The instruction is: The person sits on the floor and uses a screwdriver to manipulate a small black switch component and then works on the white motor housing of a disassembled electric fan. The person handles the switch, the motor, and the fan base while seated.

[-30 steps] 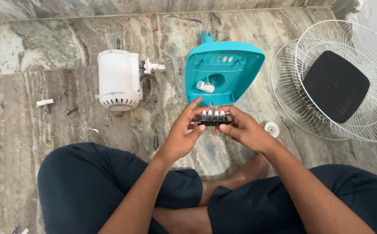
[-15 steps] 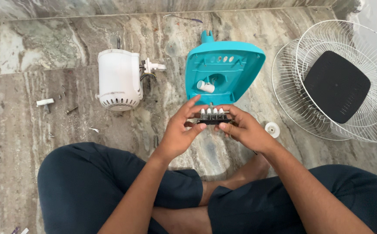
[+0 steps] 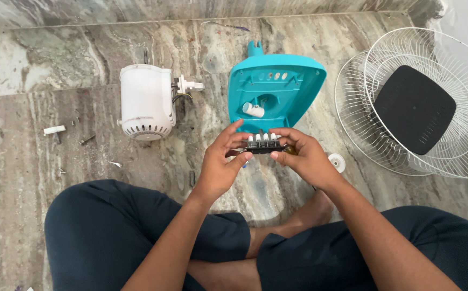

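I sit cross-legged on a marble floor and hold a small black switch block (image 3: 263, 145) with a row of white push buttons between both hands. My left hand (image 3: 220, 164) pinches its left end and my right hand (image 3: 304, 156) grips its right end. Just beyond the block lies a turquoise plastic fan base cover (image 3: 274, 89), open side up, with a small white cylinder (image 3: 254, 110) inside it.
A white fan motor housing (image 3: 146, 101) with its shaft lies to the left. Two white wire fan guards (image 3: 449, 140) with a black centre plate (image 3: 414, 108) lie at right. A white round knob (image 3: 336, 161) sits by my right wrist. Small screws and a white bit (image 3: 54, 130) are scattered at left.
Both hands stay on the switch block in nearly the same place; the fingers shift slightly along it.
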